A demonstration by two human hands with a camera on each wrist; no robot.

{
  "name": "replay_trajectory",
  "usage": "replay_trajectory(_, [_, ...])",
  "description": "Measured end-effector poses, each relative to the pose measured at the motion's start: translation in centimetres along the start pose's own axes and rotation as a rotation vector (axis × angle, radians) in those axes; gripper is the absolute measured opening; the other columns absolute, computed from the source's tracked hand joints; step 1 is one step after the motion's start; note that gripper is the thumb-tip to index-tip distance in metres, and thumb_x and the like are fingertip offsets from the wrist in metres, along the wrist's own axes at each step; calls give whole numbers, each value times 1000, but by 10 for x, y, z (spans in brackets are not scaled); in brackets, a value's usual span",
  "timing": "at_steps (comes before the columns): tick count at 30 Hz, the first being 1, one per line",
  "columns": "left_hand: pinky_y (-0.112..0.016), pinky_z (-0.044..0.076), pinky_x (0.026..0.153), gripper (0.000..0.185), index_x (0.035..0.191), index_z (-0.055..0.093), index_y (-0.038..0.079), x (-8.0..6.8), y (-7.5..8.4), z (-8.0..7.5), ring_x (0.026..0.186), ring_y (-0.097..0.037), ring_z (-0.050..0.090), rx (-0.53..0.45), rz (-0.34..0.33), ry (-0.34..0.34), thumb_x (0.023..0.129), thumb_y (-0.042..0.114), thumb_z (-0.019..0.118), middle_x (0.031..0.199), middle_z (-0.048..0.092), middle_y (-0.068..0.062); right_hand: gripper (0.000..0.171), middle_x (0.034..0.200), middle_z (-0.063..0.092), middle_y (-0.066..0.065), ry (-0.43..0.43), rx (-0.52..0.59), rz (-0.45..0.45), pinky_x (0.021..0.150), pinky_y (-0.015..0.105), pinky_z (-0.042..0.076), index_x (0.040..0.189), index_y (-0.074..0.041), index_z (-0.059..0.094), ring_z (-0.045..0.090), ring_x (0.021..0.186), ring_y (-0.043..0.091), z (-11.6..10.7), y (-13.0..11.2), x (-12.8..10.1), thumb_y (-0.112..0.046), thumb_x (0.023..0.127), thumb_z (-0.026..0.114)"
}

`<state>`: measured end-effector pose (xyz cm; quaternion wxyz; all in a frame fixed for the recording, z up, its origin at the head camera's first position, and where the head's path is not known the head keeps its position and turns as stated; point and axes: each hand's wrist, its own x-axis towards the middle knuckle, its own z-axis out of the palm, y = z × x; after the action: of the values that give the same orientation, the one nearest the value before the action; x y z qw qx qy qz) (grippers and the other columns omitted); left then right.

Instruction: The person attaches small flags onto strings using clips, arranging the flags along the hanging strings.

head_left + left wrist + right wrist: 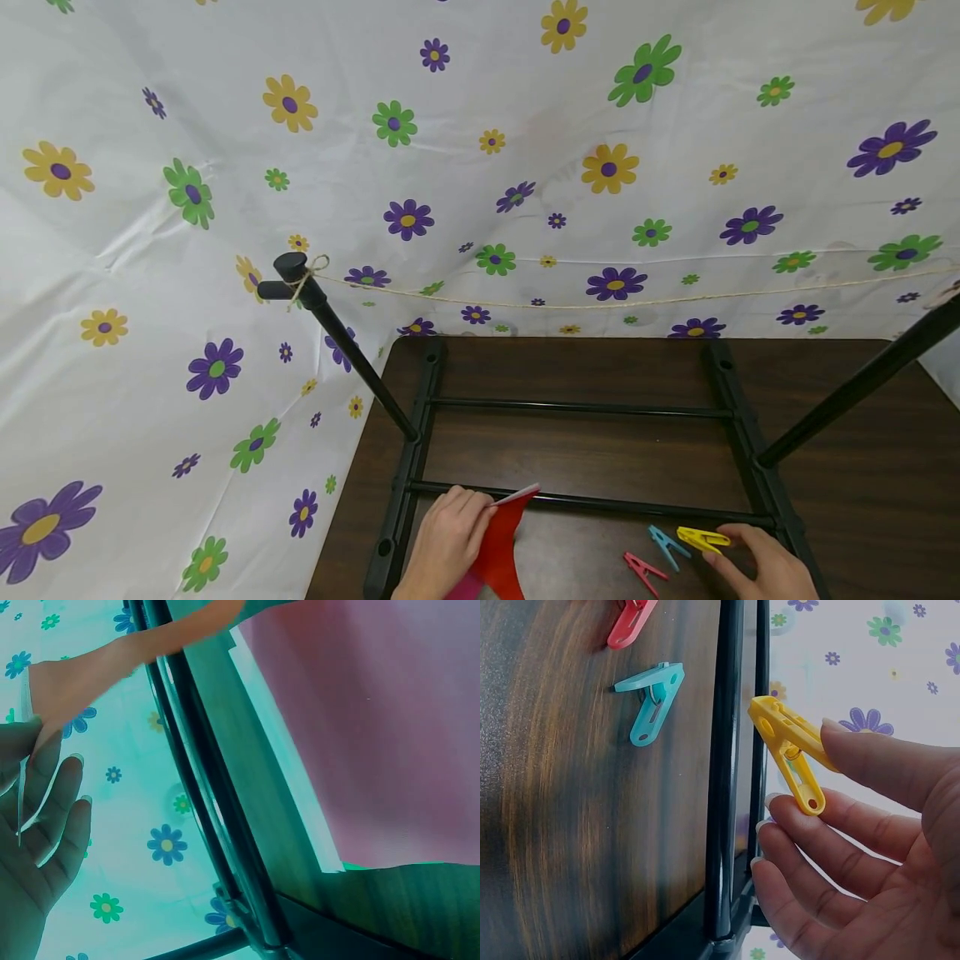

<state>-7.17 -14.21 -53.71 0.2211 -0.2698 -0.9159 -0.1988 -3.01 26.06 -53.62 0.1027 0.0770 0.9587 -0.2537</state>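
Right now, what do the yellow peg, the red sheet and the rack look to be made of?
Yellow peg: likely plastic, smooth and moulded, metal spring. Red sheet: probably thin felt or paper, matte, bending in the left hand. Rack: seemingly black-coated metal tube with slight sheen.

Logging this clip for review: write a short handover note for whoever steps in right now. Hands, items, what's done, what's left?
Left hand: holds the red cloth near the rack's front bar.
Right hand: pinches the yellow clothespin.
Blue clothespin and pink clothespin lie loose on the table.
Done: cloth and one pin in hand.
Left: the string between the posts carries nothing yet; likely hang and pin the cloth there.
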Motion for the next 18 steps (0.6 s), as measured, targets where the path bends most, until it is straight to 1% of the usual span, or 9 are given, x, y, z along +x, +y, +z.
replay_trajectory(5, [-19,47,65,9,91,70,20,2,2,-4,72,-6,54,-1,4,3,93,21,79,80,67,11,52,98,69,16,-2,-4,-1,70,47,55,112,11,65,66,84,32,-2,0,-1,-33,90,80])
replay_trajectory(10, [-16,45,63,15,87,69,19,5,6,-8,69,-4,51,-24,-20,-3,98,29,74,75,66,10,54,99,69,16,-4,-3,-3,71,48,56,114,12,64,66,85,32,-5,2,-1,-34,92,79])
replay_trajectory(14, [-14,44,61,16,86,69,18,9,9,-10,66,-3,49,-40,-26,6,97,28,75,74,67,10,53,100,69,16,12,2,-18,73,49,56,115,12,65,67,87,33,-7,2,-2,-34,92,79])
replay_trajectory(18, [-12,44,59,14,86,70,17,12,10,-12,63,-2,48,-56,-18,18,93,25,79,73,68,9,51,99,70,16,44,3,-43,74,51,56,113,11,65,67,87,34,-8,3,-3,-33,92,79])
